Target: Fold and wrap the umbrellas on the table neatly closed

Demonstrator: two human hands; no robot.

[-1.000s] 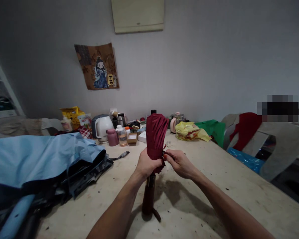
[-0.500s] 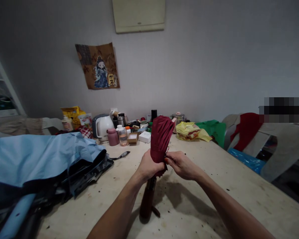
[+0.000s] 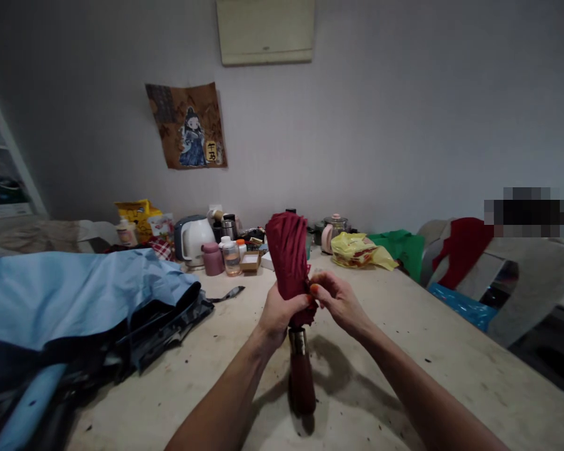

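I've got the folded maroon umbrella (image 3: 289,260) upright mid-table (image 3: 442,351), left hand (image 3: 278,311) wrapped round the soft, slippery canopy, right hand (image 3: 336,299) pinching its edge; the rigid handle (image 3: 301,376) looks the firmer hold.

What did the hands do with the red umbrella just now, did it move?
The folded red umbrella swung: a moment ago its top leaned right, now it leans slightly left, handle end standing on the table nearer the person. The left hand kept its grip around the folded cloth. The right hand stayed pinching at the cloth's lower edge, a little higher. The white kettle, blue cloth and yellow bag stayed put.
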